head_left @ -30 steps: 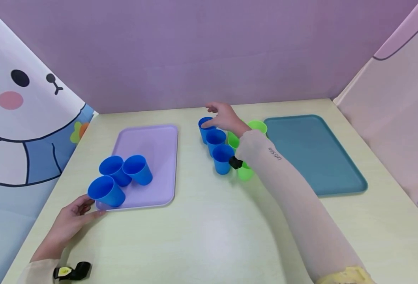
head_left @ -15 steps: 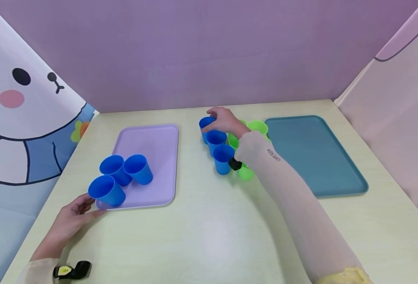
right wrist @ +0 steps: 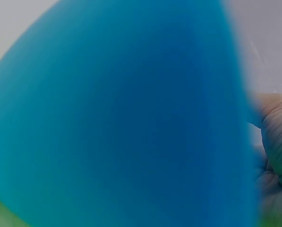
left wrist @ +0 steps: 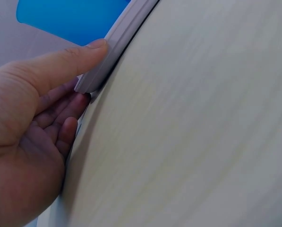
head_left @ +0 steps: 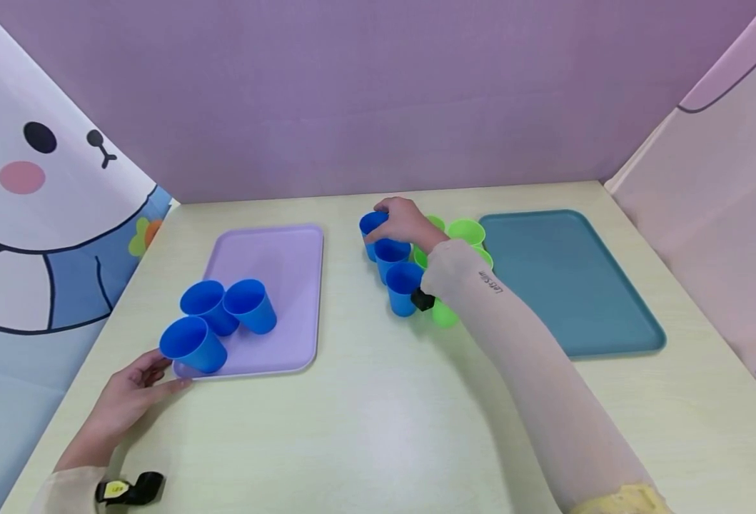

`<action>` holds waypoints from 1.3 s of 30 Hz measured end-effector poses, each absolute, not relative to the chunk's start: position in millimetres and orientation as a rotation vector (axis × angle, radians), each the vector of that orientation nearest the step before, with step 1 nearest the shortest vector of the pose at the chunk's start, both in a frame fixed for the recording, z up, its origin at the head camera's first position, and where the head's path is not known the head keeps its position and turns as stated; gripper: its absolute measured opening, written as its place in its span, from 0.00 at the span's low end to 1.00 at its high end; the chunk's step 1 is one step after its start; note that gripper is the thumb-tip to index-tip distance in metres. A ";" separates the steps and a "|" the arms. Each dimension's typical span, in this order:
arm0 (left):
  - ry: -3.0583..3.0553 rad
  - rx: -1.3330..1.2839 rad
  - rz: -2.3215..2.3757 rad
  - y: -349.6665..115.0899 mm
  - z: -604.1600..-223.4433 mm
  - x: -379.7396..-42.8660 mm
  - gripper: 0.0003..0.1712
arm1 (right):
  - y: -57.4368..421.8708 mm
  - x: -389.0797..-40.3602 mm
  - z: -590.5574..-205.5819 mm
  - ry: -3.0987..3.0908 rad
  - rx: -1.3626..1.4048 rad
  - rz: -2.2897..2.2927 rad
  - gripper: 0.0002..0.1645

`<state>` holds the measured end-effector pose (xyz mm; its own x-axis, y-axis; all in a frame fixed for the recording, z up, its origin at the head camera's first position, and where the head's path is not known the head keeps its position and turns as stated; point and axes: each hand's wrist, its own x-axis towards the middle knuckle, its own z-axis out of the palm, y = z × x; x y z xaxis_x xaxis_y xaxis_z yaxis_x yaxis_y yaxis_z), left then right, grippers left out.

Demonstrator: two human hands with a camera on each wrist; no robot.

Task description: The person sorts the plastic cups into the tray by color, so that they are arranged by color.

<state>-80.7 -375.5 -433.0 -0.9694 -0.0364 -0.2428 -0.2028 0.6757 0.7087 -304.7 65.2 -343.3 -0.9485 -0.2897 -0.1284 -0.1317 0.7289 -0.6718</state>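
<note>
At the lavender tray's (head_left: 297,285) near left corner, my left hand (head_left: 123,403) pinches the rim, thumb on top and fingers curled beneath; the left wrist view shows this rim (left wrist: 119,40) close up. Three blue cups stand upright on the tray, the nearest cup (head_left: 193,346) right beside that hand. My right hand (head_left: 406,221) grips the rearmost blue cup (head_left: 368,227) of a row of three, thumb in front and fingers behind. Below it stand the middle cup (head_left: 390,260) and front cup (head_left: 402,294). A blurred blue cup (right wrist: 131,118) fills most of the right wrist view.
Several green cups (head_left: 467,230) stand right of the blue row, partly hidden by my right forearm. A teal tray (head_left: 564,285) lies to their right. A purple backdrop (head_left: 378,107) rises behind the table (head_left: 365,428).
My right hand has come down from above the rearmost blue cup and its fingers have closed around it. My left hand has stayed at the tray corner.
</note>
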 end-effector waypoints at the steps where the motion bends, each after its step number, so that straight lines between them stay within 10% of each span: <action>1: 2.681 -0.196 1.165 -375.6 -433.0 -80.6 0.50 | 65.0 -304.7 -343.3 2.708 -0.335 -1.030 0.44; 39: 2.682 -0.205 1.149 -372.7 -432.1 -82.2 0.52 | 51.0 -283.7 -310.0 2.663 -0.505 -1.166 0.46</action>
